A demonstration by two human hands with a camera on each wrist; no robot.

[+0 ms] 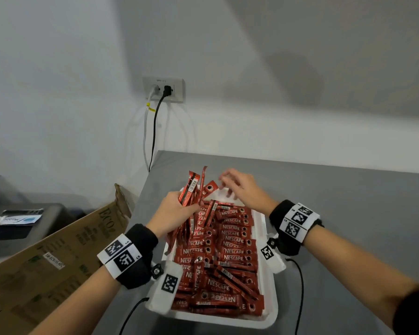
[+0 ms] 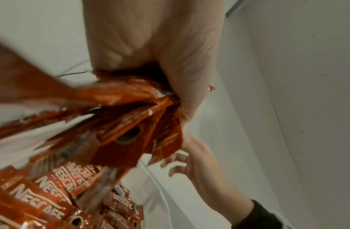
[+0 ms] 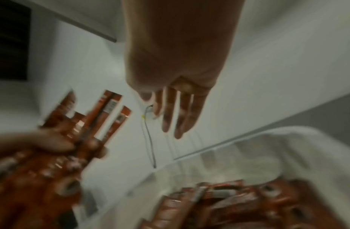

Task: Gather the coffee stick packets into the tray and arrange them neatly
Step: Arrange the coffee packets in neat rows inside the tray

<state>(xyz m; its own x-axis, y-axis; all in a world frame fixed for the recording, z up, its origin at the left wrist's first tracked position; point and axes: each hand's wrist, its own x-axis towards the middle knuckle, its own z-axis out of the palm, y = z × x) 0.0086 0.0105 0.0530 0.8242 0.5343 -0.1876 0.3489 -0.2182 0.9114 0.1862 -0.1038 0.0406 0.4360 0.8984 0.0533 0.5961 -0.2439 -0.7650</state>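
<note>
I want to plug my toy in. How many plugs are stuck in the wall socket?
2. A white plug sits in the left side of the wall socket, and a black plug sits just right of it.

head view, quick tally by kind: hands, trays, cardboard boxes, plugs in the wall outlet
hands: 2, left hand and right hand
white tray: 1
cardboard box: 1
plugs in the wall outlet: 2, white plug and black plug
total: 6
</note>
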